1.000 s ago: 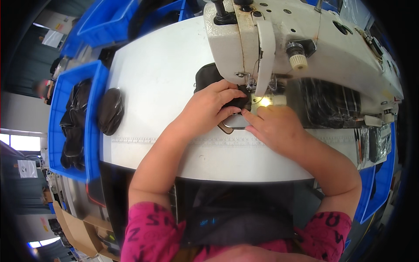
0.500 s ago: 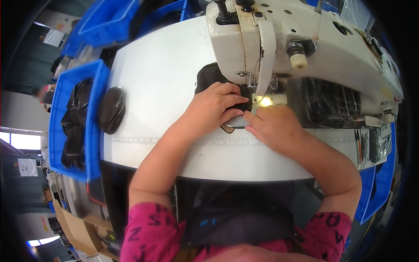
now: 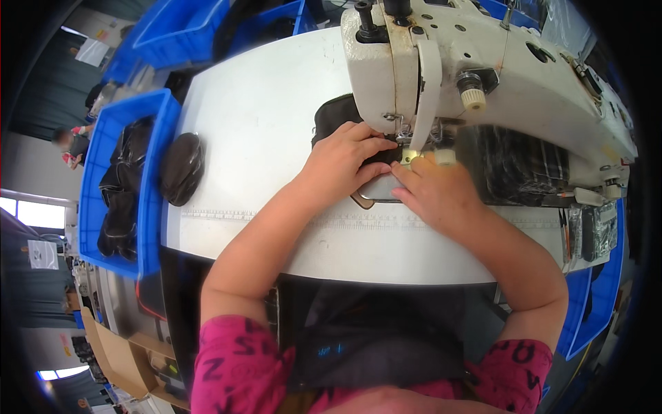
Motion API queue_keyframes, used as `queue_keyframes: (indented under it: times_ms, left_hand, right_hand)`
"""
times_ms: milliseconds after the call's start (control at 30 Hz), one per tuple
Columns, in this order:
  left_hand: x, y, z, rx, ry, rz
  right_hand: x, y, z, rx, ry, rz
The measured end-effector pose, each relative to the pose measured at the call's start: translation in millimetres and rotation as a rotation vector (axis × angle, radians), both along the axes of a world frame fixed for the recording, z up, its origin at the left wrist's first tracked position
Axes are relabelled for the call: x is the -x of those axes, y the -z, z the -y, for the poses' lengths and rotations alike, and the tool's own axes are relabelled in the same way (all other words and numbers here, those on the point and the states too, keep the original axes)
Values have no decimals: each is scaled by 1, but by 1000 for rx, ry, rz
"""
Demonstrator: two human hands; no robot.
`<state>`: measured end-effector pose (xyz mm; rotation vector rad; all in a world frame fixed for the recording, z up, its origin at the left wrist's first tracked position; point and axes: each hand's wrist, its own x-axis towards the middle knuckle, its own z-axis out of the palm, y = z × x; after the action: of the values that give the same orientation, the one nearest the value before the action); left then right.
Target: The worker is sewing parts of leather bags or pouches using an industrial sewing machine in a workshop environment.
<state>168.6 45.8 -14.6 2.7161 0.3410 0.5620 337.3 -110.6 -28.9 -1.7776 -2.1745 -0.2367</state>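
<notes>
A white sewing machine [image 3: 503, 90] stands over a white work table [image 3: 255, 117], its needle area [image 3: 407, 136] just above a dark zippered fabric pouch [image 3: 334, 114]. My left hand [image 3: 345, 160] presses and grips the pouch left of the needle, fingers bent together. My right hand [image 3: 438, 186] is closed on the pouch's lower edge at a pale grey strip with a tan border [image 3: 372, 192], its fingertips almost touching my left thumb beside the needle plate [image 3: 411, 156]. Much of the piece is hidden under my fingers and the machine head.
A blue bin [image 3: 93, 207] of dark pouches [image 3: 124, 221] stands left, a dark pouch [image 3: 181, 169] beside it. Plastic-wrapped dark pieces [image 3: 517, 172] lie under the machine arm, wrapped items [image 3: 593, 231] at right. More blue bins [image 3: 179, 31] stand behind. A person [image 3: 74, 146] is far left.
The whole view has shifted slightly. Both hands have edged a little away from me, still on the pouch, and my right fingers cover more of the lit needle plate.
</notes>
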Motion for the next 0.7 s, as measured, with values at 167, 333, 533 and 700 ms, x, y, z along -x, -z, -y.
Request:
queue_keyframes:
  times_ms: [167,333,533,700]
  left_hand:
    - [-2,-10,-11,54,81,-81]
    - [-3,0,-11,82,-16,-69]
    - [-8,1,-12,95,-36,-68]
    - [-6,3,-15,109,-9,-28]
  right_hand:
    - [-2,2,1,10,12,13]
    - [0,0,0,7,20,21]
    - [-3,3,1,34,23,65]
    - [-1,1,-1,84,32,18]
